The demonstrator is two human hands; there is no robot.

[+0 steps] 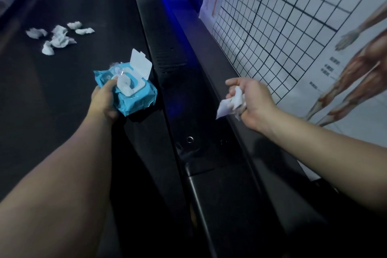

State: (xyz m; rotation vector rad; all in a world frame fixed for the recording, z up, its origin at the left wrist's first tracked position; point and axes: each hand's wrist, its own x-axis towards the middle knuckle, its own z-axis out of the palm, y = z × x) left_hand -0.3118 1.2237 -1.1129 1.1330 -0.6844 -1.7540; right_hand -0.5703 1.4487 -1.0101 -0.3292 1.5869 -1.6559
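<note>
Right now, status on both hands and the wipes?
Left hand grips wipe pack, lid open. Right hand clutches crumpled wipe. Loose wads on black surface beyond.

Blue wipes pack [134, 98] with white lid [140, 63]; black-gridded white poster [272, 16].

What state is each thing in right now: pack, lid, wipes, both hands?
Blue plastic wet-wipe pack: held by the left hand.
White plastic flip lid: open, upright.
White wipe in the pack's opening: partly pulled out.
Crumpled white wipe: gripped by the right hand.
Crumpled white wipes on the black belt: scattered, loose.
</note>
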